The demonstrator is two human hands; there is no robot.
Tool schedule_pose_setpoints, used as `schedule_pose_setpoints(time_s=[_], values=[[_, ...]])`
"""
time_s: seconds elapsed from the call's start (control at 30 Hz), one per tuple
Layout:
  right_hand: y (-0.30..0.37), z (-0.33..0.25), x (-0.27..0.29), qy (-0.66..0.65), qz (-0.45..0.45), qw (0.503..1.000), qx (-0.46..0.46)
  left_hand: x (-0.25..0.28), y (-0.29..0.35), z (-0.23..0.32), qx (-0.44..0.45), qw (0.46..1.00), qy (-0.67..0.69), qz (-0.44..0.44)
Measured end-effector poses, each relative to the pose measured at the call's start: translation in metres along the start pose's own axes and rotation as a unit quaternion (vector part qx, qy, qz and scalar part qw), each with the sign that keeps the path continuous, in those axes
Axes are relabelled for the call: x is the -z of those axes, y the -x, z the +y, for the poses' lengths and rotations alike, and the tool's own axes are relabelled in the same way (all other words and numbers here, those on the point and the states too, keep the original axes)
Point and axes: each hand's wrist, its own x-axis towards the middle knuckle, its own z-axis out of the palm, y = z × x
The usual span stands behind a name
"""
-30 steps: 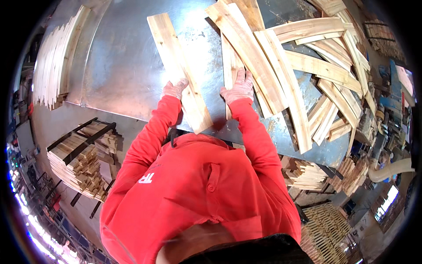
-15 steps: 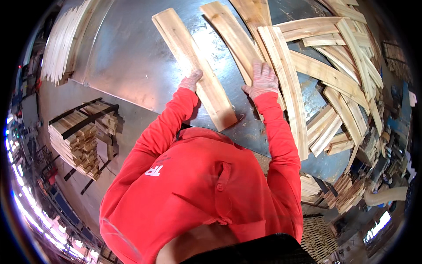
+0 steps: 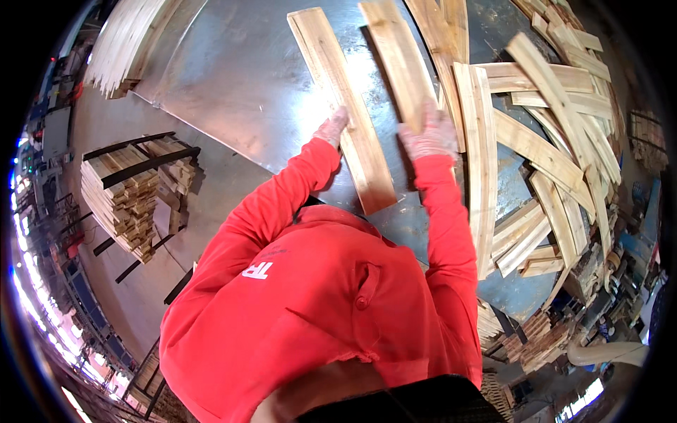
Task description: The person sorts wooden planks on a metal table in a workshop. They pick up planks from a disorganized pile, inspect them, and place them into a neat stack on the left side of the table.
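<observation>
Plank [image 3: 345, 106] under left hand [image 3: 330, 130] — right hand [image 3: 428, 134] on 2nd plank [image 3: 398, 60].

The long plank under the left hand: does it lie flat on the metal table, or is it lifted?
Flat: the plank rests on the metal table, left hand at its edge.

Two pale wooden boards lie side by side on the metal counter [image 3: 233, 77]. The longer plank [image 3: 342, 106] is flat, running from the far edge back to the near edge, its near end cut square. The shorter plank [image 3: 398, 60] lies just right of it, angled alike, with reddish grain streaks.
</observation>
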Motion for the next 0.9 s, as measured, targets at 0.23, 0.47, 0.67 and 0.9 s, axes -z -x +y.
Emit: schedule_pose_setpoints(time_s=[0.23,0.47,0.67,0.9], values=[[0.019,0.005,-0.031,0.068,0.067,0.995,-0.025,-0.002,-0.006,-0.007,-0.059,0.985,-0.159,0.017],[0.019,0.016,-0.005,-0.072,-0.042,0.996,0.02,-0.013,0.002,-0.002,-0.097,0.993,-0.072,0.015],[0.036,0.011,0.016,-0.045,-0.025,0.996,0.066,-0.027,0.008,0.013,-0.069,0.996,-0.047,0.006],[0.029,0.102,0.039,0.066,-0.122,0.99,0.016,-0.026,-0.011,0.031,-0.169,0.981,-0.064,0.076]])
